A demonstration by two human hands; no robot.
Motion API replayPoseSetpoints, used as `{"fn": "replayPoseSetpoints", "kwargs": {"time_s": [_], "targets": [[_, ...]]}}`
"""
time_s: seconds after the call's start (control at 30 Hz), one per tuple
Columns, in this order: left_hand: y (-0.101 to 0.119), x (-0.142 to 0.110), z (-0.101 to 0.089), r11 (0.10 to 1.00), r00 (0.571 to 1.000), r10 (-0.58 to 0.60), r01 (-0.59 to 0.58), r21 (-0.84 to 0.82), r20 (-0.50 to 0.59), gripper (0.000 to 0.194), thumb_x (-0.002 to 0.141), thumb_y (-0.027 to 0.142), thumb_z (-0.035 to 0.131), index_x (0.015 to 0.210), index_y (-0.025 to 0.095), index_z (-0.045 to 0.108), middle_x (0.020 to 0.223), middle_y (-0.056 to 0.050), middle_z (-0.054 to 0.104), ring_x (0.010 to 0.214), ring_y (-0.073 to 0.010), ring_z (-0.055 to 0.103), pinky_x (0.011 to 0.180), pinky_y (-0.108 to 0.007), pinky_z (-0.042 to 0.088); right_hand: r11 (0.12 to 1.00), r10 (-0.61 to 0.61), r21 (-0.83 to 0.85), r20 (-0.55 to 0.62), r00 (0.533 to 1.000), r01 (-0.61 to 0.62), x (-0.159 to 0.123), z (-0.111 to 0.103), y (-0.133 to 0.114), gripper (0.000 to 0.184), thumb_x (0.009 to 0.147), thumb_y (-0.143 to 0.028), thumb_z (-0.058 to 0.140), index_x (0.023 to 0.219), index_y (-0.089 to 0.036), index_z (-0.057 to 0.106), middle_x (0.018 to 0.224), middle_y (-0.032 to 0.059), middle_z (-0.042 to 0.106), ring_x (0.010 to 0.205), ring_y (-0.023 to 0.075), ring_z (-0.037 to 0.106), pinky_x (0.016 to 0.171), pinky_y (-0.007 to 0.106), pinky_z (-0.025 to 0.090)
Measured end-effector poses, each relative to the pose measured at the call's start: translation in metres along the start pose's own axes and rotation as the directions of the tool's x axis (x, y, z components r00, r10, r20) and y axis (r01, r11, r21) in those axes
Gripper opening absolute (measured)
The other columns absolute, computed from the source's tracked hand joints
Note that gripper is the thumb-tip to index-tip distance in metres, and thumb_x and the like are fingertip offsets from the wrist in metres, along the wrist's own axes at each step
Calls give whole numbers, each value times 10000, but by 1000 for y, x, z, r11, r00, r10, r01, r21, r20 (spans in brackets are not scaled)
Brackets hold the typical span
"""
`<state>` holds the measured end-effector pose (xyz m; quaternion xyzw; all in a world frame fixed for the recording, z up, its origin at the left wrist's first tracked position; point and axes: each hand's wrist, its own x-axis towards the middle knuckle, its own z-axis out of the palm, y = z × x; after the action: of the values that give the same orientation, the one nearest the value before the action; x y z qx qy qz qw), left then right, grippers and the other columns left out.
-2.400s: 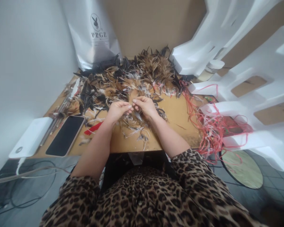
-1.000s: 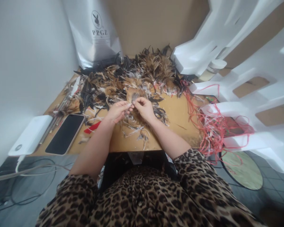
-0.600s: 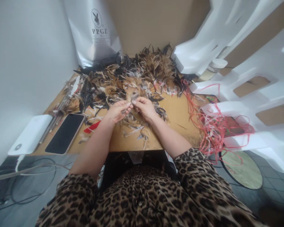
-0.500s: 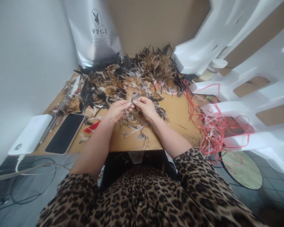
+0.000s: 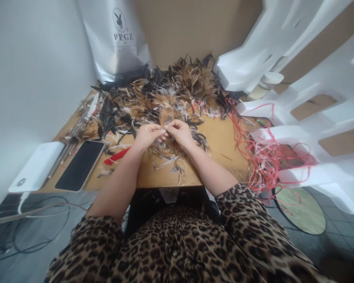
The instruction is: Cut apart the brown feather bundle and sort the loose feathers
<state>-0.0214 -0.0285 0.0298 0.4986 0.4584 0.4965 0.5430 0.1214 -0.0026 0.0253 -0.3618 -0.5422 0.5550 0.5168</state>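
Observation:
My left hand [image 5: 150,136] and my right hand [image 5: 179,132] meet fingertip to fingertip over the near edge of the feather pile [image 5: 144,96]. Both are closed in a pinch. A brown feather [image 5: 166,115] rises just beyond the touching thumbs and appears to be held between the fingers; its lower end is hidden by them. Brown and black feathers spread out behind my hands. Below them lie loose feather scraps and pale strands [image 5: 177,167] on the wooden table [image 5: 221,137].
At the left are a phone [image 5: 80,165], a white power bank [image 5: 35,167] with a cable, and a red strip [image 5: 117,156]. A silver bag [image 5: 118,47] stands at the back. Tangled red strings [image 5: 267,169], a jar [image 5: 267,84] and white foam pieces [image 5: 301,129] occupy the right.
The feather piece at my fingertips has shifted and now shows as a brown tuft standing up beyond my thumbs. My hands have drawn slightly closer together; the pile looks unchanged.

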Motion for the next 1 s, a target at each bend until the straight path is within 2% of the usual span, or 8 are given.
{"fn": "replayPoseSetpoints", "kwargs": {"time_s": [0.13, 0.27, 0.43, 0.57, 0.67, 0.8, 0.9, 1.0], "targets": [[4, 0, -4, 998, 998, 36, -38, -40, -59, 242, 611, 317, 761, 688, 111, 661, 675, -64, 685, 494, -79, 559, 482, -196, 439, 994, -40, -100, 64, 997, 46, 2, -8, -8, 260, 656, -388, 707, 702, -147, 619, 657, -13, 630, 604, 80, 522, 631, 223, 421], [7, 3, -11, 983, 980, 39, -72, -170, -195, 234, 608, 298, 763, 672, 118, 629, 673, -47, 680, 493, -60, 547, 472, -169, 417, 925, -1, -376, 140, 990, 54, 2, -22, -19, 251, 667, -383, 692, 712, -139, 651, 642, 1, 626, 580, 86, 498, 585, 221, 390], [6, 6, -14, 968, 970, -3, -58, -245, -244, 234, 604, 274, 767, 686, 115, 617, 658, -36, 667, 492, -47, 541, 456, -147, 397, 712, 131, -690, 306, 943, 125, -2, -28, -20, 256, 639, -400, 706, 705, -155, 676, 613, 0, 614, 544, 87, 469, 545, 220, 316], [3, 7, -14, 970, 976, -14, -40, -241, -219, 228, 602, 273, 767, 678, 116, 619, 676, -45, 678, 503, -52, 552, 445, -144, 394, 541, 112, -812, 329, 938, 220, -4, -24, -16, 106, 632, -273, 695, 626, -175, 657, 606, -6, 602, 560, 92, 466, 572, 233, 297], [2, 7, -15, 969, 982, -2, -46, -243, -191, 234, 597, 276, 771, 692, 114, 632, 698, -51, 687, 518, -56, 564, 448, -142, 397, 691, 66, -697, 327, 943, 193, -2, -26, -21, 96, 694, -231, 623, 635, -157, 634, 628, 0, 605, 568, 85, 479, 579, 223, 332], [2, 6, -15, 969, 989, 23, -58, -241, -148, 237, 600, 274, 768, 721, 107, 651, 821, -79, 709, 553, -58, 583, 473, -147, 417, 941, 158, -336, 303, 940, -50, 2, -39, -33, 190, 685, -312, 666, 710, -137, 597, 574, -24, 574, 443, 40, 393, 444, 188, 286], [4, 4, -14, 966, 993, 25, -53, -255, -112, 227, 608, 264, 761, 730, 107, 652, 939, -100, 707, 589, -62, 600, 493, -153, 430, 979, 203, -107, 388, 899, -174, 4, -49, -37, 241, 656, -321, 704, 724, -137, 564, 565, -27, 585, 365, 13, 319, 362, 171, 171], [6, 1, -13, 947, 995, 43, -69, -314, -91, 212, 605, 243, 765, 710, 114, 634, 993, -103, 699, 630, -75, 619, 512, -161, 441, 973, 217, -31, 473, 854, -230, 5, -53, -37, 242, 652, -298, 719, 724, -135, 557, 553, -25, 596, 345, 8, 333, 344, 157, 154]]}}
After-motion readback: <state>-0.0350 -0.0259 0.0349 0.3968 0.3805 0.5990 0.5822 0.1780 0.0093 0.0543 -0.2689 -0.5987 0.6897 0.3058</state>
